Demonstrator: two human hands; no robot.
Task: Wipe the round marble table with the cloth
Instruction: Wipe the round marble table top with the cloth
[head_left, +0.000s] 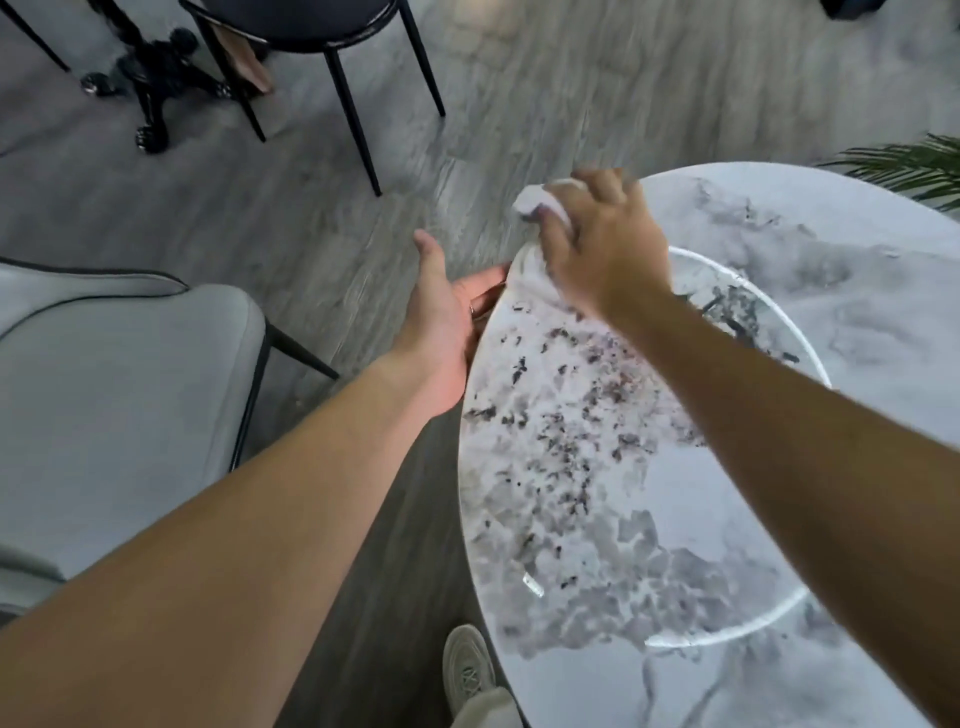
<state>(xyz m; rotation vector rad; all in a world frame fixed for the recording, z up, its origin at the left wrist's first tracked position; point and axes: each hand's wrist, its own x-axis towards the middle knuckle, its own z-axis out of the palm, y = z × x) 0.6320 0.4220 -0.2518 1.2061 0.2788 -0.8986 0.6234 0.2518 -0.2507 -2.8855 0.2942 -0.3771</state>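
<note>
The round marble table (597, 493) fills the right half of the view, white with grey and black veining. My right hand (602, 244) is at its far left edge, fingers closed on a bunched white cloth (535, 205) that presses on the rim; the hand is blurred. My left hand (441, 317) is open, palm turned toward the table, cupped just beside and below the table's edge under the cloth. Its fingertips are hidden behind the rim.
A grey upholstered chair (119, 395) stands at the left. A black chair (332, 47) and a black table base (156, 78) stand on the grey wood floor at the top. Plant leaves (914, 166) show at the right edge. My shoe (467, 670) is beside the table.
</note>
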